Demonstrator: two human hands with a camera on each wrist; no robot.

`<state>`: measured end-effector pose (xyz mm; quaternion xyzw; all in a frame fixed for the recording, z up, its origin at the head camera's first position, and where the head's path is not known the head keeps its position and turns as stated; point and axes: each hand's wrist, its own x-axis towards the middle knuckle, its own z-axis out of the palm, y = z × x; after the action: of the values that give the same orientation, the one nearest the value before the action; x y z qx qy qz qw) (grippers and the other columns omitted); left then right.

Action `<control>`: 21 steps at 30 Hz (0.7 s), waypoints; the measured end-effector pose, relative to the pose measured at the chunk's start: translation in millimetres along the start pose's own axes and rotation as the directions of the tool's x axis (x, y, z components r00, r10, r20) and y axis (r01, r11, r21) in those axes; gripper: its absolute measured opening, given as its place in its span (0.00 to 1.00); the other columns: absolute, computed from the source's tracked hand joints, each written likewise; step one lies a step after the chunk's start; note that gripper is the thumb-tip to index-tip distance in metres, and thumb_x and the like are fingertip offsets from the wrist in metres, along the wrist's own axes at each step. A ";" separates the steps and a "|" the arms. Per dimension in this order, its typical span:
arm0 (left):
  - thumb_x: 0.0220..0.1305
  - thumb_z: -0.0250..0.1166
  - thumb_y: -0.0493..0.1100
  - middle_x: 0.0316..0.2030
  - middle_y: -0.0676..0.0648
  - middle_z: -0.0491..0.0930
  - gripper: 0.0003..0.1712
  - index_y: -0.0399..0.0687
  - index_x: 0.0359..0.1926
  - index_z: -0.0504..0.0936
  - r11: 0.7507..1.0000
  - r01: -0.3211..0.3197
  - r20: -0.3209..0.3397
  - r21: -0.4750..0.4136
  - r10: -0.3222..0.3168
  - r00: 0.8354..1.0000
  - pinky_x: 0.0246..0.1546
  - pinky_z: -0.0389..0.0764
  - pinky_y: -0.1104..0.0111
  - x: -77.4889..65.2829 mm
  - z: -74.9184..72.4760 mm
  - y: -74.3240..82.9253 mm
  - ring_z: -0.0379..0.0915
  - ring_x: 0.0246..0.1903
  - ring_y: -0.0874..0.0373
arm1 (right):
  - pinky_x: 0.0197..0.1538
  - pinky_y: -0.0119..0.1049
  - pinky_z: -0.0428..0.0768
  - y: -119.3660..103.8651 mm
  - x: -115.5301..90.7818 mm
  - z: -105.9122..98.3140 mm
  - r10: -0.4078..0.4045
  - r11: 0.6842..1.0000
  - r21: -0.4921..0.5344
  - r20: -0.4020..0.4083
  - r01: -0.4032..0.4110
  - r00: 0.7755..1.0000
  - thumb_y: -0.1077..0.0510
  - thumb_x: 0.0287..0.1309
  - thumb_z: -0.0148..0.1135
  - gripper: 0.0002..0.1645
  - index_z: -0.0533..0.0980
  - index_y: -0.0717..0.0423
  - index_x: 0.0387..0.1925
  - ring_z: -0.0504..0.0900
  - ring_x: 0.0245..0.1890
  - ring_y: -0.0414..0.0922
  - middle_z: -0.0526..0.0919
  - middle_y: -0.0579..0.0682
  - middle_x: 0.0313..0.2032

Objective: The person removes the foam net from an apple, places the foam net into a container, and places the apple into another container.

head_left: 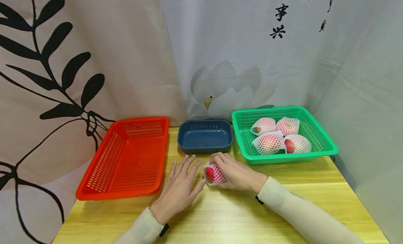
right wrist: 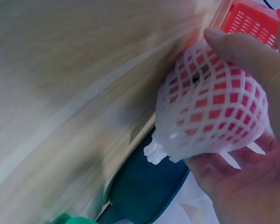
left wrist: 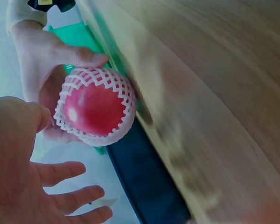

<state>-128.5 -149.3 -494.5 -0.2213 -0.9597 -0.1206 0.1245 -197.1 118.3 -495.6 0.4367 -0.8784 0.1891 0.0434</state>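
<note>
A red apple (head_left: pixel 214 174) in a white foam net sits low over the table in front of the blue tray. My right hand (head_left: pixel 234 170) grips it from the right, with thumb and fingers round the netting, as the right wrist view shows at the netted apple (right wrist: pixel 214 102). On the other side, my left hand (head_left: pixel 179 189) is spread with its fingers straight, its thumb close to the fruit. In the left wrist view the bare red skin of the apple (left wrist: pixel 95 109) faces the left palm, and nothing lies in that hand.
A red plastic basket (head_left: pixel 118 193) stands on the left. The dark blue tray (head_left: pixel 204 149) is at the back middle. At the right a green basket (head_left: pixel 321 146) holds several netted apples (head_left: pixel 269 142). Behind the wooden table (head_left: pixel 220 219) hangs a printed curtain (head_left: pixel 132 55).
</note>
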 end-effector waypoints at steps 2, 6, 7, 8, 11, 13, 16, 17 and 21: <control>0.86 0.66 0.65 0.86 0.36 0.71 0.40 0.50 0.86 0.75 1.000 -0.007 0.003 -0.006 0.007 1.000 0.86 0.66 0.25 0.9 0.1 0.4 0.68 0.86 0.32 | 0.70 0.46 0.92 0.2 -2.4 -0.8 -0.004 1.000 -0.013 0.001 0.004 1.000 0.44 0.56 0.95 0.54 0.73 0.57 0.73 0.83 0.70 0.51 0.79 0.55 0.72; 0.87 0.65 0.66 0.86 0.36 0.72 0.40 0.49 0.86 0.74 1.000 -0.017 0.009 -0.019 0.017 1.000 0.85 0.67 0.25 2.1 0.6 1.3 0.69 0.86 0.31 | 0.75 0.48 0.89 -0.3 -9.2 -2.9 -0.003 0.999 -0.047 0.012 0.004 1.000 0.44 0.53 0.97 0.55 0.73 0.57 0.72 0.83 0.72 0.53 0.79 0.56 0.74; 0.87 0.65 0.65 0.86 0.35 0.72 0.40 0.49 0.86 0.74 1.000 -0.020 0.008 -0.020 0.020 1.000 0.85 0.67 0.25 2.3 0.9 1.5 0.69 0.85 0.31 | 0.76 0.48 0.89 -0.2 -11.0 -3.1 -0.006 0.999 -0.054 0.015 0.006 1.000 0.44 0.52 0.97 0.56 0.73 0.57 0.72 0.83 0.72 0.53 0.79 0.56 0.74; 0.87 0.65 0.65 0.86 0.35 0.72 0.40 0.49 0.86 0.74 0.999 -0.022 0.006 -0.024 0.023 1.000 0.85 0.68 0.26 2.3 1.3 1.7 0.70 0.85 0.31 | 0.77 0.49 0.88 -0.1 -12.9 -3.4 -0.009 0.998 -0.059 0.015 0.010 1.000 0.44 0.51 0.97 0.56 0.73 0.57 0.72 0.83 0.73 0.53 0.80 0.56 0.74; 0.87 0.67 0.64 0.84 0.35 0.74 0.40 0.48 0.85 0.75 0.999 -0.034 -0.003 -0.038 0.034 0.999 0.83 0.73 0.28 2.1 3.2 2.3 0.74 0.83 0.33 | 0.79 0.49 0.86 0.5 -18.1 -3.5 -0.025 0.997 -0.078 0.009 0.026 1.000 0.43 0.49 0.98 0.58 0.73 0.57 0.73 0.83 0.74 0.53 0.81 0.56 0.73; 0.87 0.67 0.63 0.84 0.35 0.75 0.40 0.48 0.86 0.74 0.998 -0.044 -0.002 -0.049 0.044 0.999 0.82 0.76 0.31 2.2 4.8 2.7 0.75 0.81 0.34 | 0.79 0.50 0.87 0.6 -21.4 -4.3 -0.039 0.995 -0.088 0.000 0.038 0.999 0.42 0.48 0.98 0.61 0.73 0.58 0.75 0.83 0.74 0.53 0.82 0.56 0.72; 0.87 0.66 0.63 0.84 0.35 0.75 0.40 0.47 0.86 0.74 0.997 -0.043 0.017 -0.071 0.044 0.999 0.81 0.79 0.35 2.5 6.9 3.7 0.76 0.81 0.34 | 0.78 0.51 0.87 1.2 -26.1 -6.0 -0.046 0.994 -0.104 -0.005 0.045 0.999 0.39 0.47 0.98 0.65 0.72 0.57 0.78 0.83 0.74 0.53 0.82 0.54 0.73; 0.87 0.66 0.63 0.84 0.35 0.75 0.40 0.47 0.86 0.74 0.996 -0.039 0.025 -0.080 0.041 0.999 0.81 0.80 0.36 2.8 7.5 4.2 0.76 0.80 0.34 | 0.78 0.52 0.87 1.7 -27.6 -6.9 -0.045 0.993 -0.106 -0.005 0.044 0.999 0.39 0.47 0.98 0.66 0.71 0.57 0.79 0.83 0.74 0.53 0.82 0.54 0.73; 0.88 0.66 0.62 0.83 0.36 0.75 0.39 0.48 0.86 0.74 0.994 -0.026 0.048 -0.109 0.032 0.998 0.79 0.82 0.37 3.5 9.9 6.6 0.78 0.80 0.34 | 0.79 0.54 0.86 5.5 -33.1 -9.8 -0.038 0.995 -0.097 0.002 0.038 0.999 0.37 0.46 0.98 0.71 0.69 0.54 0.84 0.82 0.75 0.52 0.81 0.52 0.76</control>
<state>-130.4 -139.3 -501.6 -0.2446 -0.9512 -0.1649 0.0902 -181.9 149.7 -496.2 0.4507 -0.8781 0.1455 0.0679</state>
